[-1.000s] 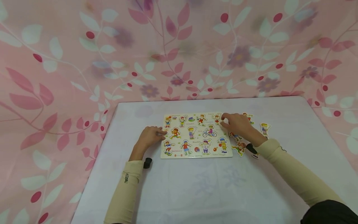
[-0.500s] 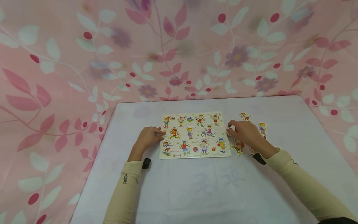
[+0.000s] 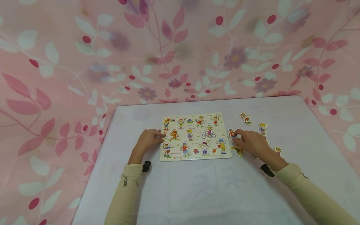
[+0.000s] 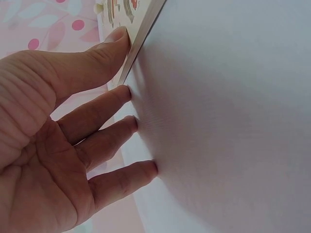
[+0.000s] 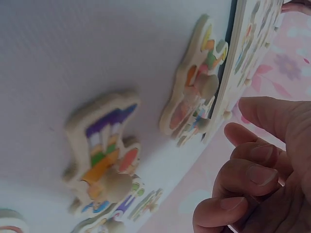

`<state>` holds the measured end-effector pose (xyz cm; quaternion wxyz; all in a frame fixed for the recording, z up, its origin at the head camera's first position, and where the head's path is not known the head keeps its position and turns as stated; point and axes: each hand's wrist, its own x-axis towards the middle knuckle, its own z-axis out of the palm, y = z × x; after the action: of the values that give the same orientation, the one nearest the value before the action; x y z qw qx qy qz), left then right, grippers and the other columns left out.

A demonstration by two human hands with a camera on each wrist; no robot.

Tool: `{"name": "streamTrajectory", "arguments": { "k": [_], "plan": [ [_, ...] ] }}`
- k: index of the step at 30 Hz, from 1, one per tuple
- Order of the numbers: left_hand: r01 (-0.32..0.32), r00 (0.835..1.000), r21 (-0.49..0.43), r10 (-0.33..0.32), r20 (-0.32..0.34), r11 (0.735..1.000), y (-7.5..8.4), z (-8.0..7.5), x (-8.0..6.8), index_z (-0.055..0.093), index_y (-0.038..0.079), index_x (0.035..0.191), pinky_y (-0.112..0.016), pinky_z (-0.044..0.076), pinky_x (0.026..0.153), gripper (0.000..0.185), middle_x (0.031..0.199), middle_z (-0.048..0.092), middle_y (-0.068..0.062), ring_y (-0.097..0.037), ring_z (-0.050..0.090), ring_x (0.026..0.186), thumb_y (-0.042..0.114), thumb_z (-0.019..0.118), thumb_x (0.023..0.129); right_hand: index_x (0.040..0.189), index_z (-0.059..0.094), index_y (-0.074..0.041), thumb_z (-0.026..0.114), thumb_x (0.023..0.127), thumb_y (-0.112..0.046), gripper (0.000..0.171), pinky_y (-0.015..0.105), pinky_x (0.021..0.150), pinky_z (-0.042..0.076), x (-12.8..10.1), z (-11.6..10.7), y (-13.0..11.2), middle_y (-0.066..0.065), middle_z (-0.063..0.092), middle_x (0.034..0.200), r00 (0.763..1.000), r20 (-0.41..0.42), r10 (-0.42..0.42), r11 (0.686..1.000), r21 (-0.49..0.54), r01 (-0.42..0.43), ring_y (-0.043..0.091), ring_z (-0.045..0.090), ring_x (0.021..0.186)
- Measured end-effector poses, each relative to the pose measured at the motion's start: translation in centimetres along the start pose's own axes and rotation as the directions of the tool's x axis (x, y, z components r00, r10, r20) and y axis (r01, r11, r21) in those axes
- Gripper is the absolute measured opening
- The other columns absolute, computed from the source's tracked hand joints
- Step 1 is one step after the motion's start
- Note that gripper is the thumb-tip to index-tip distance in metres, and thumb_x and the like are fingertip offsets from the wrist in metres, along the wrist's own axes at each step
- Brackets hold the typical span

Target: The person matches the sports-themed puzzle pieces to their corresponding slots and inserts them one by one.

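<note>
A wooden puzzle board (image 3: 202, 137) printed with children playing sports lies flat on the table. My left hand (image 3: 149, 139) is at its left edge; in the left wrist view the thumb (image 4: 114, 46) rests on the board's rim and the straight fingers (image 4: 121, 179) touch the white cloth. Just right of the board, my right hand (image 3: 251, 142) hovers with thumb and index finger apart, nothing between them. Close by its fingertips lies a knobbed puzzle piece of a blue-capped figure (image 3: 231, 132). Below that is a running-figure puzzle piece (image 3: 237, 150), partly covered by the hand.
More loose knobbed pieces lie on the right: one with a skateboard (image 3: 246, 119), one yellow-capped (image 3: 262, 128) and another (image 3: 277, 151) beside the right wrist. The white-clothed table (image 3: 197, 193) meets a pink floral curtain (image 3: 180, 53) behind it.
My right hand has drawn back from the board's upper right corner, rightward and toward me, to the loose pieces. My left hand has stayed at the board's left edge.
</note>
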<state>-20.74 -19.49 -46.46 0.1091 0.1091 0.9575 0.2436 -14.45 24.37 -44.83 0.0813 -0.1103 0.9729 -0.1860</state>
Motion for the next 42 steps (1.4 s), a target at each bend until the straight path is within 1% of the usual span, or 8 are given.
{"name": "streamTrajectory", "arguments": {
  "k": [3,5,12,18,22,26,36,42],
  "plan": [
    [-0.004,1.0,0.004,0.004,-0.005,1.0,0.0,0.0,-0.1,0.075,0.017,0.115,-0.05,0.031,0.112,0.031,0.133,0.06,-0.009,-0.037,0.046,0.133,0.022,0.079,0.085,0.118,0.065,-0.009,0.069,0.093,-0.032,0.034,0.029,0.046,0.033,-0.5,0.3,0.2,-0.004,0.052,0.064,1.0,0.023,0.015,1.0,0.014,-0.015,0.015,0.046,0.057],
    [-0.006,1.0,0.005,0.006,-0.008,1.0,0.0,0.0,-0.2,0.075,0.017,0.115,-0.051,0.032,0.112,0.031,0.133,0.06,-0.009,-0.037,0.046,0.133,0.022,0.079,0.085,0.115,0.065,-0.009,0.07,0.092,-0.032,0.032,0.029,0.047,0.035,-0.8,0.6,0.3,-0.005,0.054,0.065,1.0,0.025,0.014,1.0,0.024,-0.015,0.015,0.048,0.059],
    [0.003,1.0,0.008,-0.003,-0.004,1.0,0.0,0.0,-0.3,0.075,0.016,0.115,-0.051,0.032,0.112,0.031,0.133,0.06,-0.009,-0.037,0.047,0.132,0.021,0.079,0.085,0.107,0.067,-0.01,0.072,0.09,-0.028,0.026,0.028,0.047,0.039,-1.6,1.6,0.5,-0.006,0.062,0.072,1.0,-0.017,-0.02,1.0,0.019,0.021,0.013,0.05,0.06],
    [-0.001,1.0,0.011,0.001,0.0,1.0,0.0,0.1,-0.3,0.075,0.017,0.115,-0.052,0.032,0.112,0.031,0.133,0.06,-0.009,-0.037,0.047,0.132,0.021,0.078,0.085,0.102,0.067,-0.013,0.073,0.09,-0.029,0.021,0.027,0.05,0.04,-2.4,2.0,0.7,-0.006,0.064,0.078,1.0,-0.019,-0.001,1.0,0.021,0.002,0.011,0.05,0.061],
    [-0.008,1.0,0.007,0.008,-0.005,1.0,0.0,0.0,-0.3,0.075,0.016,0.115,-0.052,0.032,0.111,0.03,0.132,0.061,-0.01,-0.038,0.048,0.131,0.021,0.078,0.085,0.102,0.066,-0.013,0.072,0.09,-0.028,0.02,0.027,0.046,0.037,-2.7,2.4,1.1,-0.007,0.061,0.075,0.999,-0.041,-0.004,1.0,-0.001,0.004,0.01,0.046,0.056],
    [-0.013,1.0,0.006,0.013,-0.005,1.0,-0.1,0.0,-0.2,0.075,0.016,0.115,-0.051,0.031,0.112,0.03,0.132,0.061,-0.01,-0.038,0.047,0.132,0.021,0.078,0.085,0.102,0.065,-0.011,0.072,0.09,-0.028,0.022,0.028,0.044,0.033,-2.9,2.5,1.2,-0.007,0.057,0.07,0.999,-0.051,-0.003,1.0,-0.015,0.002,0.011,0.042,0.053],
    [-0.011,1.0,0.027,0.01,0.001,1.0,0.0,0.1,0.0,0.075,0.016,0.115,-0.052,0.03,0.113,0.03,0.132,0.061,-0.011,-0.039,0.046,0.133,0.022,0.078,0.085,0.103,0.066,-0.011,0.072,0.09,-0.025,0.02,0.028,0.045,0.036,-3.1,2.3,1.2,-0.007,0.058,0.07,0.997,-0.072,-0.031,0.999,-0.006,0.031,0.011,0.044,0.055],
    [0.01,1.0,0.022,-0.01,0.01,1.0,0.1,0.0,0.1,0.075,0.017,0.116,-0.051,0.031,0.113,0.031,0.134,0.06,-0.01,-0.038,0.045,0.134,0.022,0.078,0.085,0.103,0.065,-0.011,0.071,0.091,-0.025,0.019,0.028,0.044,0.035,-3.1,2.4,1.3,-0.007,0.057,0.069,0.997,-0.071,-0.031,0.999,-0.011,0.03,0.011,0.043,0.055]
  ]
}}
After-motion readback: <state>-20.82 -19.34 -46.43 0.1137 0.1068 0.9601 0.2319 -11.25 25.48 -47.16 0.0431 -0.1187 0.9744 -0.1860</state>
